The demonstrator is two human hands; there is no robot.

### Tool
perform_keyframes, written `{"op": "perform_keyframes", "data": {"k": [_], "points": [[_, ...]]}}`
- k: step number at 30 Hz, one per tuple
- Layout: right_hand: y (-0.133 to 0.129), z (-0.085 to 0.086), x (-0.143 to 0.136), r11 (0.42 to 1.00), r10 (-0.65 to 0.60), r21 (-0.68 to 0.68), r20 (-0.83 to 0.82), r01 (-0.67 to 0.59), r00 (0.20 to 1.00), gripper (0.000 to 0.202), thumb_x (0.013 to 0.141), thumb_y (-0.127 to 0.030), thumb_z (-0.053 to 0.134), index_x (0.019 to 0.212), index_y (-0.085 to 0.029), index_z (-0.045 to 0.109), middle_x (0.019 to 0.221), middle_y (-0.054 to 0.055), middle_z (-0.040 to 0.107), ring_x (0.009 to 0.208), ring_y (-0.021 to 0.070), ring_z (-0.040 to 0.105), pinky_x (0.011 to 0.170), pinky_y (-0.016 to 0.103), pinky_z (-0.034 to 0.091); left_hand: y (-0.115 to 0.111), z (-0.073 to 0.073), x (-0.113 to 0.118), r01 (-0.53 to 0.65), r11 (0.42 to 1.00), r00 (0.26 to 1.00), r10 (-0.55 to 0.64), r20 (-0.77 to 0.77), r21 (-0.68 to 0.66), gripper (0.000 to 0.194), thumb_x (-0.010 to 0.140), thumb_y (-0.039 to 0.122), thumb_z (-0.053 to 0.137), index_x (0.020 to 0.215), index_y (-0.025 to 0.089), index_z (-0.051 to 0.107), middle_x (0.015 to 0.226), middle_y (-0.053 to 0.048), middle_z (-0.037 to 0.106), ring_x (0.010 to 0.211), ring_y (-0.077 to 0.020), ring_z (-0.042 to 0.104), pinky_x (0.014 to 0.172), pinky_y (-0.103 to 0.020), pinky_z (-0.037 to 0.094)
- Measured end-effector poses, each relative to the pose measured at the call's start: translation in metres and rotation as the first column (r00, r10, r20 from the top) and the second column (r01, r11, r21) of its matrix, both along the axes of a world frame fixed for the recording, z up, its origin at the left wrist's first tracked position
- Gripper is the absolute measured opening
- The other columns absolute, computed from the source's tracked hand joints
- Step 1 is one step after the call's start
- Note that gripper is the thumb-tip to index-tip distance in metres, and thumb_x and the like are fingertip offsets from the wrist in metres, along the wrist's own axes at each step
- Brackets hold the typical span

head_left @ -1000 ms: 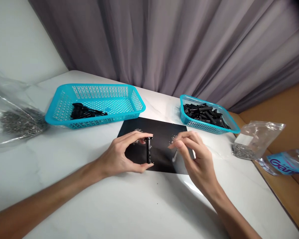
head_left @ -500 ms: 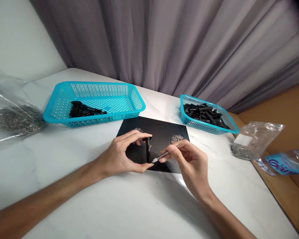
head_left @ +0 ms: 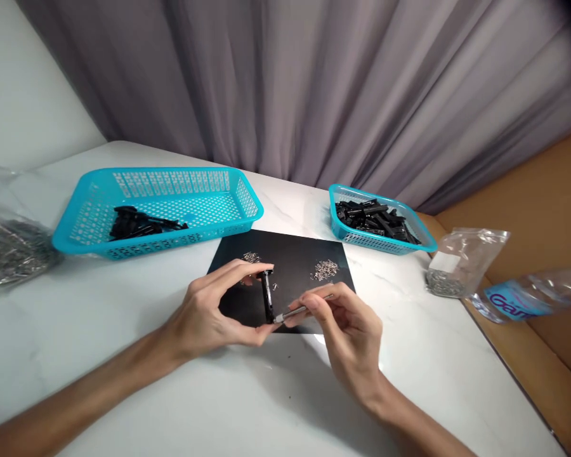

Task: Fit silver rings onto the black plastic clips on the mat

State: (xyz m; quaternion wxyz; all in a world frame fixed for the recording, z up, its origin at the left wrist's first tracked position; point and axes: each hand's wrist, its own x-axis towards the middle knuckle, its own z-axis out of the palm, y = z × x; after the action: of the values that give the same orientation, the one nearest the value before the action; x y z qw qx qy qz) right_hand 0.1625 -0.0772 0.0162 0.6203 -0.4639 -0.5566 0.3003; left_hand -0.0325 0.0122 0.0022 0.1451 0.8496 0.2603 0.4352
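Note:
My left hand [head_left: 209,314] pinches a narrow black plastic piece [head_left: 267,297] by its two ends, thumb below and fingers above. The piece stands roughly upright over a black mat [head_left: 295,254]. Between the fingertips of my right hand [head_left: 354,336] is a slim silver pen-like tool [head_left: 295,311]. Its pale tip meets the lower end of the black piece, close to my left thumb; any small part at the tip is too small to make out. On the mat lie two piles of tiny metal pieces, a right pile [head_left: 326,270] and a left pile [head_left: 251,257] partly behind my left fingers.
A blue basket [head_left: 250,225] with some black parts stands at the left. A smaller blue basket [head_left: 385,243], full of black parts, is at the back right. Clear bags of metal pieces, a left bag [head_left: 14,254] and a right bag [head_left: 450,279], flank these. A plastic bottle [head_left: 518,298] lies at right.
The whole view has shifted, so most things sit further left. The black piece has turned slightly in my left hand. The tool stays at its lower end.

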Motion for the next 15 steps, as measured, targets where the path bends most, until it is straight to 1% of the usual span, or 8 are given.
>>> {"op": "perform_keyframes", "data": {"k": [2,4,6,7,9,10,12,15], "points": [[0.009,0.010,0.018,0.990,-0.102,0.102,0.002,0.101,0.995,0.027,0.105,-0.032,0.053,0.083,-0.020,0.064,0.078,0.002,0.071,0.074,0.0179,0.073,0.069,0.033,0.061,0.003,-0.001,0.000,0.014,0.999,1.000,-0.014,-0.014,-0.040,0.066,0.067,0.029,0.084,0.129,0.024,0.060,0.110,-0.005,0.071,0.088,-0.0220,0.068,0.080,-0.036,0.060],[0.017,0.017,0.044,0.945,-0.222,0.229,-0.075,0.233,0.972,0.029,0.107,-0.035,0.046,0.083,-0.022,0.054,0.071,-0.003,0.059,0.073,0.0173,0.070,0.068,0.032,0.058,0.006,-0.002,0.000,0.012,0.996,0.999,-0.015,-0.033,-0.091,0.064,0.071,0.032,0.084,0.130,0.025,0.059,0.115,-0.005,0.071,0.095,-0.0227,0.069,0.084,-0.036,0.060],[0.021,0.016,0.070,0.936,-0.289,0.229,0.071,0.266,0.955,0.030,0.109,-0.036,0.041,0.085,-0.023,0.053,0.074,-0.003,0.054,0.063,0.0135,0.063,0.063,0.030,0.054,0.009,-0.003,-0.002,-0.008,0.990,0.998,0.000,-0.055,-0.143,0.063,0.074,0.035,0.082,0.131,0.026,0.059,0.118,-0.004,0.070,0.099,-0.0230,0.069,0.089,-0.037,0.059],[0.021,0.011,0.081,0.951,-0.284,0.198,0.257,0.237,0.924,0.029,0.108,-0.035,0.042,0.086,-0.023,0.056,0.077,-0.001,0.056,0.066,0.0142,0.062,0.064,0.030,0.053,0.010,-0.004,-0.003,-0.024,0.986,0.998,0.013,-0.068,-0.165,0.062,0.076,0.036,0.082,0.132,0.026,0.058,0.119,-0.004,0.070,0.100,-0.0231,0.069,0.091,-0.038,0.059],[0.016,-0.005,0.095,0.985,-0.170,0.093,0.610,0.144,0.774,0.022,0.106,-0.032,0.047,0.098,-0.023,0.066,0.092,0.005,0.062,0.080,0.0183,0.064,0.071,0.033,0.054,0.010,-0.006,-0.004,-0.059,0.980,0.995,0.043,-0.089,-0.189,0.062,0.078,0.039,0.080,0.133,0.026,0.058,0.119,-0.005,0.070,0.100,-0.0232,0.069,0.092,-0.039,0.058],[0.013,-0.015,0.098,0.990,-0.127,0.053,0.718,0.129,0.684,0.020,0.105,-0.030,0.050,0.108,-0.022,0.068,0.099,0.008,0.062,0.080,0.0192,0.064,0.073,0.035,0.054,0.010,-0.006,-0.005,-0.074,0.979,0.994,0.056,-0.099,-0.192,0.062,0.078,0.041,0.080,0.134,0.026,0.057,0.118,-0.005,0.070,0.099,-0.0233,0.069,0.093,-0.040,0.058],[0.006,-0.032,0.100,0.990,-0.088,0.014,0.835,0.139,0.543,0.027,0.105,-0.027,0.050,0.125,-0.022,0.066,0.110,0.011,0.062,0.077,0.0198,0.063,0.070,0.037,0.055,0.010,-0.007,-0.004,-0.092,0.977,0.991,0.072,-0.112,-0.190,0.062,0.078,0.042,0.080,0.134,0.027,0.057,0.118,-0.004,0.070,0.098,-0.0234,0.069,0.093,-0.040,0.058],[0.002,-0.043,0.097,0.993,-0.050,0.001,0.905,0.116,0.423,0.036,0.106,-0.024,0.044,0.137,-0.022,0.061,0.117,0.014,0.062,0.086,0.0242,0.067,0.071,0.039,0.057,0.009,-0.009,-0.002,-0.094,0.976,0.991,0.072,-0.115,-0.198,0.062,0.078,0.044,0.080,0.134,0.027,0.057,0.120,-0.004,0.069,0.099,-0.0235,0.069,0.094,-0.040,0.057]]}}
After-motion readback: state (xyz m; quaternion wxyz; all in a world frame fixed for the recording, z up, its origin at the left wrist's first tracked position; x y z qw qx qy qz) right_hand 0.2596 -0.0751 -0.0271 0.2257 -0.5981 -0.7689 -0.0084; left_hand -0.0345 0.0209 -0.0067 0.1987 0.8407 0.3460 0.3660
